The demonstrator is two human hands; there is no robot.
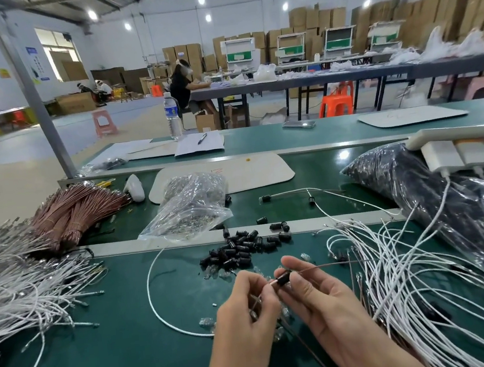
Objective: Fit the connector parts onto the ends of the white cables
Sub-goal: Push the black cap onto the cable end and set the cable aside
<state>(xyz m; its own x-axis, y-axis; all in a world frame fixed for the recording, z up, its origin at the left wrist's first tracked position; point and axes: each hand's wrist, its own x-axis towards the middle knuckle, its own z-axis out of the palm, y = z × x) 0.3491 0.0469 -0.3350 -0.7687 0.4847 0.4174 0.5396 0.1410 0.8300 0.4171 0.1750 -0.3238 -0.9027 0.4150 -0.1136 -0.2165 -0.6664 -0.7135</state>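
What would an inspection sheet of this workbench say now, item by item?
Surface: green table, crossed by a metal strip.
Job's things: pile of black connector parts; small clear parts beside it; one black connector in the hands.
Clutter: clear bag, brown wire bundle, dark bag, white charger.
Grips: left hand pinches a thin brown wire; right hand holds the black connector on that wire.
Cables: white cables heaped at left, more at right; one loose white cable between.
Surroundings: water bottle, pen, phone; seated person; cardboard boxes.
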